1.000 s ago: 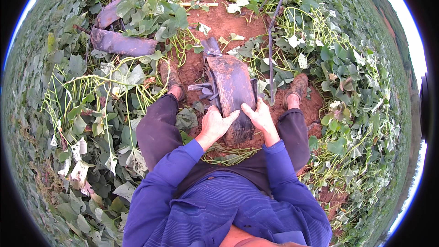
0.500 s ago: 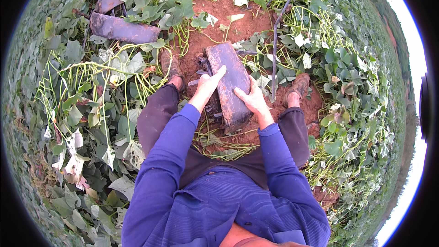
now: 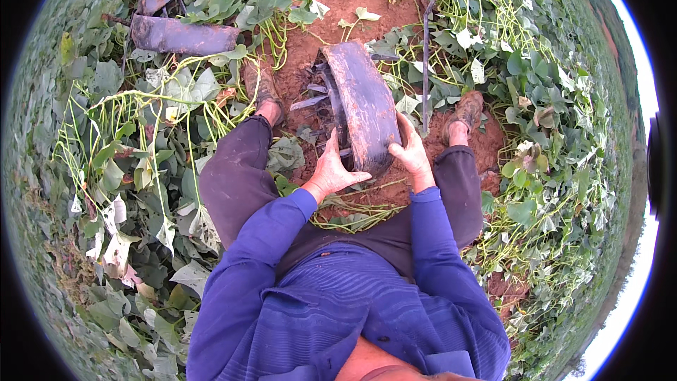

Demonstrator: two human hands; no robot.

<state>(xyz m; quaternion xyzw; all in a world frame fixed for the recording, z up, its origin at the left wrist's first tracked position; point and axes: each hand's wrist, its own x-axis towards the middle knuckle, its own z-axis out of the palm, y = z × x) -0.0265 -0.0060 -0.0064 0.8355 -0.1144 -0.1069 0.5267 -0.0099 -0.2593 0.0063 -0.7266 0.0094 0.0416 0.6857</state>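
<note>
A curved, dark, mud-stained guard or cover (image 3: 367, 106), possibly metal, rests on the red soil between my feet. Thin dark strips or blades (image 3: 310, 101) stick out from beneath its left side. My right hand (image 3: 413, 154) grips its near right edge, thumb on the top surface and fingers along the side. At the near left corner is my left hand (image 3: 333, 173), fingers and thumb spread apart, close to the guard; whether it touches is unclear. The guard's underside is mostly hidden.
Two similar dark curved pieces (image 3: 185, 35) lie among leaves at the upper left. A thin dark rod (image 3: 426, 63) stands right of the guard. Leafy green vines (image 3: 529, 85) surround the patch of red soil (image 3: 338, 7). My shoes (image 3: 465, 109) flank the guard.
My left hand has come off the guard's top and moved toward me, its fingers spreading. The guard has shifted slightly and tilted, showing more of its curved left side. My right hand slid nearer.
</note>
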